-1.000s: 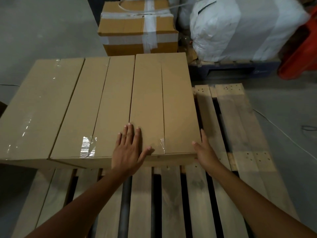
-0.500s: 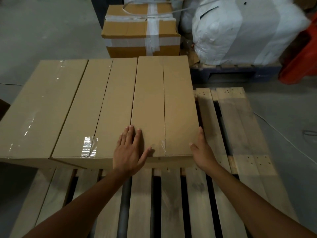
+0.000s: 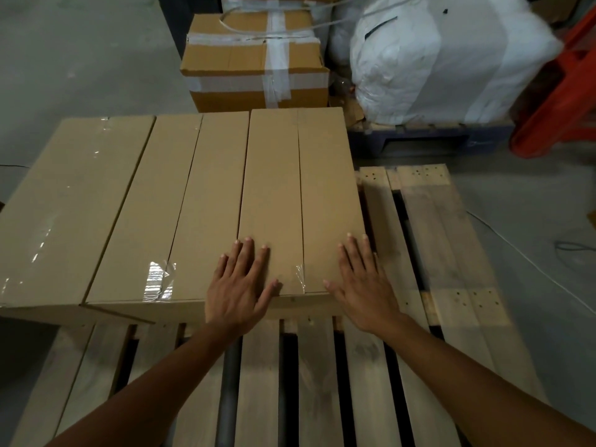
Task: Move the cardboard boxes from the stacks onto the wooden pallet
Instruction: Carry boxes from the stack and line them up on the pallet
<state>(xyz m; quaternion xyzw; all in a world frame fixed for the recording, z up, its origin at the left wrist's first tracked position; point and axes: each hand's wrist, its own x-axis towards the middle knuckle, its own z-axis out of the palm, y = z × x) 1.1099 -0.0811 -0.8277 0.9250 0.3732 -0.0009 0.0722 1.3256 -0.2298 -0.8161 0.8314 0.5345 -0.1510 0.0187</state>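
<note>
On wooden slatted pallet (image 3: 429,227), rightmost brown cardboard box (image 3: 300,188) pressed under flat, straight-fingered hands; right hand (image 3: 364,285) shifted from side onto top, left hand (image 3: 237,288) unmoved.

Wooden pallet (image 3: 451,253) on a concrete floor, carrying three long cardboard boxes side by side and touching: left box (image 3: 71,204), middle box (image 3: 167,204), right box (image 3: 300,195). Left hand (image 3: 240,287) lies flat, fingers straight, across the join of the middle and right boxes at their near edge; right hand (image 3: 364,285) lies flat on the right box's near right corner. Beyond stand a taped carton (image 3: 251,69) and a white sack (image 3: 435,59) on a blue pallet (image 3: 429,140).
</note>
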